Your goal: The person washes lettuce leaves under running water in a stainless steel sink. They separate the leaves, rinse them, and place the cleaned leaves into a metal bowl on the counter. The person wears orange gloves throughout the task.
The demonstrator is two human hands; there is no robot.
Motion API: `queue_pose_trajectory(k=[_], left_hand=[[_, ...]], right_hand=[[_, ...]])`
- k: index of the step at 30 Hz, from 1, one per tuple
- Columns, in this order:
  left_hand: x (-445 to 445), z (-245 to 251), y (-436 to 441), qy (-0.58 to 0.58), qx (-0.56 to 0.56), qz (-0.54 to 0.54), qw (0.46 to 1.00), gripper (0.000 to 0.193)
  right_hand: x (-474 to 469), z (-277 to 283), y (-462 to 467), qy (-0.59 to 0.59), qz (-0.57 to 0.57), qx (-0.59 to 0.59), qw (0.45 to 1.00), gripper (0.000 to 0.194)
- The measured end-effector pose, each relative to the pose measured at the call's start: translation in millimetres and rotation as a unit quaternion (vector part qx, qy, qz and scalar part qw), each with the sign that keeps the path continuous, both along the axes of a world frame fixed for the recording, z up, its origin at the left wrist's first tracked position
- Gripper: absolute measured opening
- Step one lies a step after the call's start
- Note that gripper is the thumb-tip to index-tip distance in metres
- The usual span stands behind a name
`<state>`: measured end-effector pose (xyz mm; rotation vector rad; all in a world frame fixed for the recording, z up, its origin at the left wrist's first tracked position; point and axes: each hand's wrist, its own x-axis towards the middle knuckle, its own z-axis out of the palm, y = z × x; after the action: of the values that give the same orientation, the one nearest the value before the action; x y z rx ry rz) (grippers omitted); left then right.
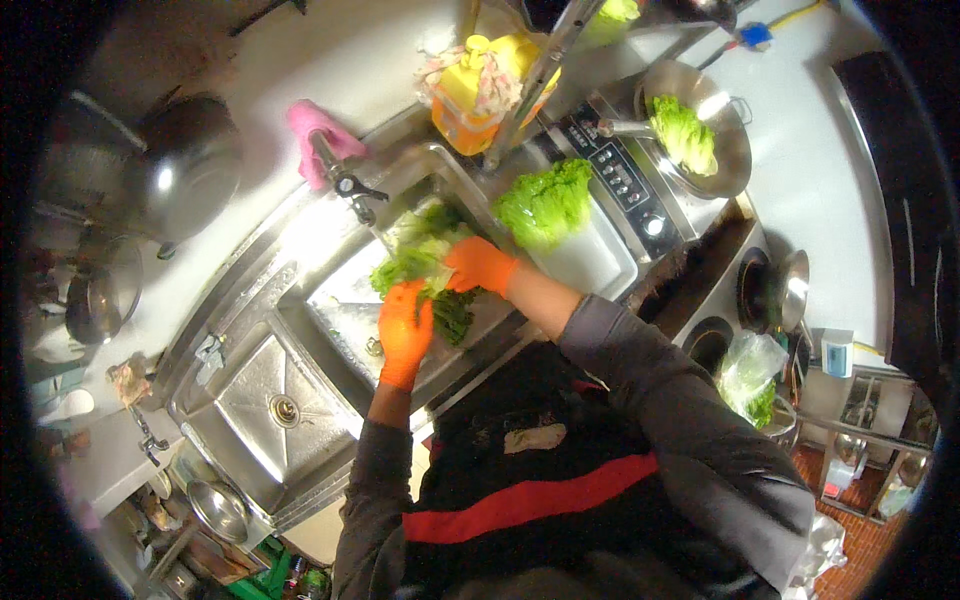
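My left hand (405, 330), in an orange glove, is at the near side of a bunch of lettuce leaves (412, 262) over the right basin of a steel sink (315, 319). My right hand (480, 268), gloved the same way, grips the right side of those leaves. Darker green leaves (454, 315) hang or lie just below the hands. More leaves rest in the basin behind, partly hidden. The faucet (352, 187) stands over the basin, its spout close to the leaves. A head of leaf lettuce (547, 202) lies on a white tray (600, 259) to the right.
The left basin (255, 405) has a round drain. A pink cloth (319, 142) hangs on the faucet. Behind stands an orange and yellow container (469, 97). At the right, a wok (727, 150) holds lettuce, and a plastic bag (750, 375) contains greens. A metal bowl (217, 510) sits lower left.
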<state>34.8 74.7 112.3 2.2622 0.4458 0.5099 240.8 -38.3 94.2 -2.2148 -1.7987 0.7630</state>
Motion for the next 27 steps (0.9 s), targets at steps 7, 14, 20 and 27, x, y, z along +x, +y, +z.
queue_pose_trajectory(k=[7,14,20,27], left_hand=[[-14,-8,30,-0.147,-0.772,0.134,0.603,0.048],[24,-20,73,-0.274,-0.734,0.254,0.567,0.03],[17,4,48,-0.264,-0.669,0.196,0.666,0.032],[16,22,62,-0.254,-0.664,0.195,0.676,0.031]], right_hand=[[-51,50,78,0.333,-0.414,0.159,0.832,0.031],[-67,56,63,0.358,-0.283,0.128,0.88,0.032],[-55,61,56,0.382,-0.249,0.161,0.875,0.037],[-52,65,97,0.373,-0.277,0.178,0.867,0.038]])
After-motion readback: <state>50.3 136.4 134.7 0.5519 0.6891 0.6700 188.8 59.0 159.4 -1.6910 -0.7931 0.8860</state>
